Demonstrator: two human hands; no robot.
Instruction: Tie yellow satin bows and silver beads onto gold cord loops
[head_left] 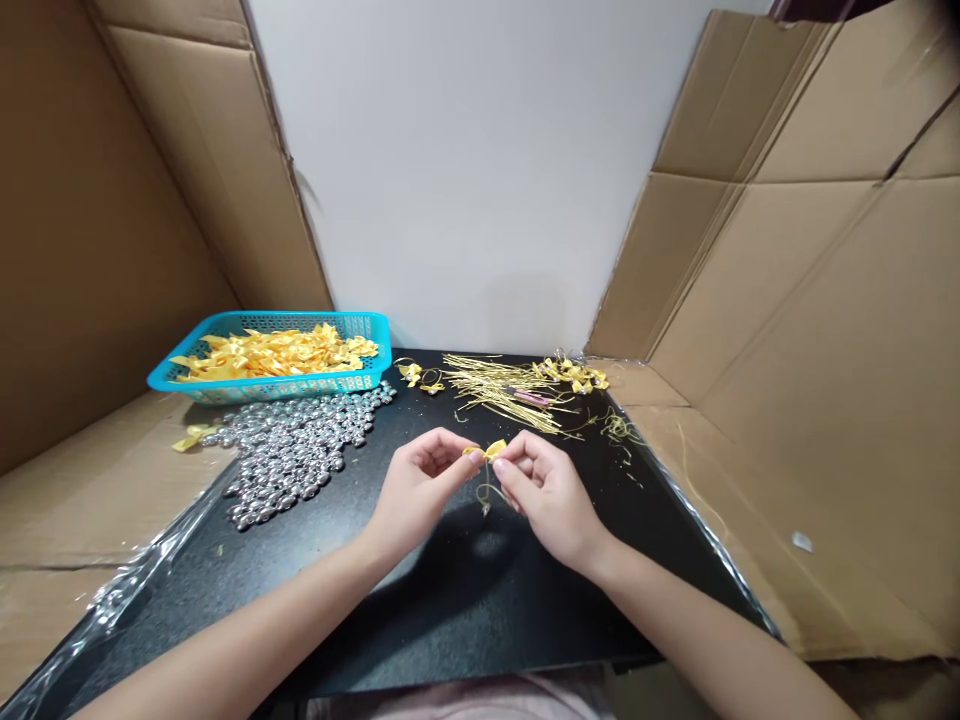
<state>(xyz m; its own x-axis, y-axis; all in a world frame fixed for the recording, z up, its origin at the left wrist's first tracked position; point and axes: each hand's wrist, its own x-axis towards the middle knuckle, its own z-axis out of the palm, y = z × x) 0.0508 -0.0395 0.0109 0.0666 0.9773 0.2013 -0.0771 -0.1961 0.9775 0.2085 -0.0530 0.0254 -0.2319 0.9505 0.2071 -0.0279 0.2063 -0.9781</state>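
Note:
Above the middle of the black table, a small yellow ribbon bow (495, 450) is pinched between both hands. My left hand (431, 480) closes thumb and forefinger on the bow's left side. On its right side, my right hand (547, 490) is closed, fingertips at the bow and the cord. A thin gold cord (484, 492) hangs in a loop beneath the bow, with a small shiny piece at its lower end. The fingers partly cover the bow.
A blue basket (270, 383) of yellow ribbon bows stands back left. Silver beads (292, 450) spread before it. Gold cords (495, 390), a pink tool-like piece (531, 398) and beaded bows (574, 375) lie behind my hands. Cardboard walls (825, 300) flank the black table (420, 630).

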